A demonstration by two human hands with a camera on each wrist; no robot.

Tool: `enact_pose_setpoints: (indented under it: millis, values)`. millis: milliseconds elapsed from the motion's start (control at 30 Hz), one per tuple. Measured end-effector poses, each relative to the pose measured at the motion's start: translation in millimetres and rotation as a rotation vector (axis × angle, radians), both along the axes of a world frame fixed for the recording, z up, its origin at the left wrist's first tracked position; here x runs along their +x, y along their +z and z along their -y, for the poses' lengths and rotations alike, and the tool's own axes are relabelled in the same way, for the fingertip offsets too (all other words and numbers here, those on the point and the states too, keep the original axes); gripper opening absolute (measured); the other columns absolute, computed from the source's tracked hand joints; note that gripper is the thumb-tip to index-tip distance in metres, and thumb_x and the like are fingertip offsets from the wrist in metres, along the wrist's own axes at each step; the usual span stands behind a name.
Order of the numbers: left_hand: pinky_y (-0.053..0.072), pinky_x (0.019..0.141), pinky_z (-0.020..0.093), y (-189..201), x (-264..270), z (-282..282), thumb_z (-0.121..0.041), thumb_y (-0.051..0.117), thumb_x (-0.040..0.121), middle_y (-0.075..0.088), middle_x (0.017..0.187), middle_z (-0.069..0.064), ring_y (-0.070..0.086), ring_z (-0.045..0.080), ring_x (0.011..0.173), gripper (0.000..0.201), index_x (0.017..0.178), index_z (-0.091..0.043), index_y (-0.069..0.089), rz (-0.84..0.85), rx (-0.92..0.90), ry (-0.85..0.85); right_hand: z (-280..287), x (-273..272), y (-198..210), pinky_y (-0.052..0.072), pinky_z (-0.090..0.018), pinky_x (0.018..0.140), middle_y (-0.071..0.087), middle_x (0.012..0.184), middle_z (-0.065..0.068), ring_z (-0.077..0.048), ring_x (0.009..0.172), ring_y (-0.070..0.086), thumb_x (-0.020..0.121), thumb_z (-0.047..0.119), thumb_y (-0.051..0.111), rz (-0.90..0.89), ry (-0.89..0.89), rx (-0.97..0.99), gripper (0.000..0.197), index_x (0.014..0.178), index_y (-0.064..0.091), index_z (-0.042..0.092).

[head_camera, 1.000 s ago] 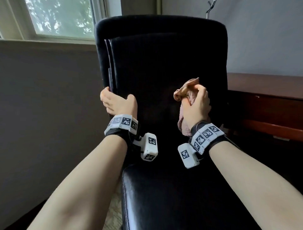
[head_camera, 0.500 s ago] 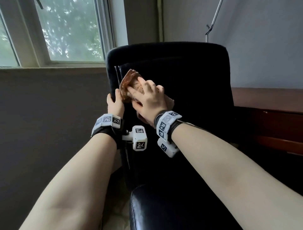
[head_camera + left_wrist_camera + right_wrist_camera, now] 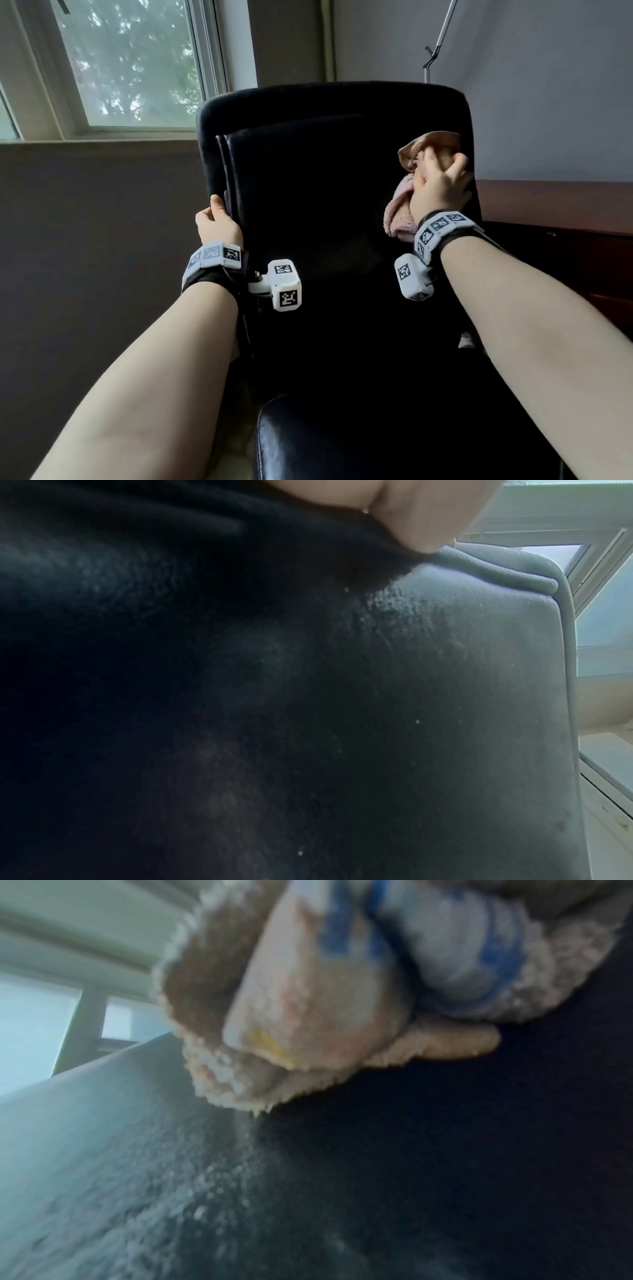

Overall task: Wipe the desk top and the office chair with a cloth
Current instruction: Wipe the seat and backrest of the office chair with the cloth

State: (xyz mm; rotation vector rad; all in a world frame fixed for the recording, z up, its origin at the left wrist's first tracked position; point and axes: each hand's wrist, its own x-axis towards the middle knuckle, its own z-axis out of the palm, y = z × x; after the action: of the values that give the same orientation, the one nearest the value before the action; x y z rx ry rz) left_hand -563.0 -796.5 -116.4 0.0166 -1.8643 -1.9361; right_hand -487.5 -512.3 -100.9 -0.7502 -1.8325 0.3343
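Observation:
A black leather office chair fills the middle of the head view, its backrest facing me. My left hand grips the backrest's left edge, the thumb in front and the fingers hidden behind it. My right hand holds a bunched pink cloth and presses it against the backrest's upper right part. In the right wrist view the cloth is blurred against the leather. The left wrist view shows my thumb on the chair's grained leather.
A dark wooden desk stands right of the chair against a pale wall. A window sits at the upper left above a grey wall. A thin metal rod rises behind the chair. The black seat cushion lies below.
My right hand has swept the cloth from the backrest's upper left across to its upper right. The left hand keeps its hold on the left edge. My view has tilted upward.

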Motion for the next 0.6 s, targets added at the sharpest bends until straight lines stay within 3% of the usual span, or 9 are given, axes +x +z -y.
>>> enact_pose_setpoints:
  millis: [167, 233, 367, 500, 600]
  values:
    - [0.025, 0.072, 0.015, 2.8, -1.3, 1.9, -0.042, 0.031, 0.102, 0.056, 0.121, 0.007, 0.042, 0.011, 0.093, 0.049, 0.129, -0.005, 0.046, 0.014, -0.019, -0.007, -6.7, 1.2, -8.7, 0.035, -0.048, 0.096, 0.032, 0.141, -0.012, -0.035, 0.12, 0.038, 0.096, 0.03, 0.045, -0.159, -0.059, -0.191, 0.041, 0.136, 0.042, 0.037]
    - [0.024, 0.065, 0.012, 2.6, -2.2, 2.2, -0.041, 0.03, 0.102, 0.052, 0.108, 0.003, 0.041, 0.01, 0.091, 0.049, 0.13, -0.004, 0.046, 0.011, -0.028, -0.004, -15.9, 5.7, -9.8, 0.034, -0.045, 0.096, 0.03, 0.142, -0.012, -0.033, 0.12, 0.037, 0.096, 0.027, 0.043, -0.264, -0.08, -0.363, 0.041, 0.136, 0.041, 0.036]
    - [0.031, 0.061, 0.01, 2.8, -0.5, 2.1, -0.04, 0.029, 0.103, 0.044, 0.081, -0.009, 0.04, 0.005, 0.066, 0.048, 0.129, -0.003, 0.045, 0.012, -0.055, -0.005, -25.1, 8.8, -3.8, 0.035, -0.04, 0.095, 0.031, 0.14, -0.013, -0.03, 0.12, 0.036, 0.097, 0.028, 0.042, -0.347, -0.134, -0.558, 0.038, 0.135, 0.044, 0.035]
    - [0.024, 0.066, 0.016, 1.7, -5.2, 2.8, -0.039, 0.029, 0.103, 0.048, 0.096, -0.002, 0.042, 0.012, 0.089, 0.043, 0.124, -0.006, 0.047, -0.013, -0.03, -0.02, -25.9, 2.5, 14.3, 0.034, -0.035, 0.093, 0.032, 0.139, -0.013, -0.03, 0.122, 0.038, 0.096, 0.023, 0.044, -0.356, -0.095, -0.603, 0.032, 0.128, 0.051, 0.026]
    - [0.028, 0.058, 0.018, 0.6, -6.2, 3.8, -0.037, 0.029, 0.103, 0.043, 0.077, -0.01, 0.044, 0.011, 0.077, 0.025, 0.105, -0.015, 0.041, -0.001, -0.031, -0.016, -32.1, 3.3, 34.7, 0.031, -0.033, 0.097, 0.033, 0.141, -0.015, -0.03, 0.124, 0.038, 0.098, 0.023, 0.041, -0.306, -0.078, -0.614, 0.031, 0.128, 0.051, 0.021]
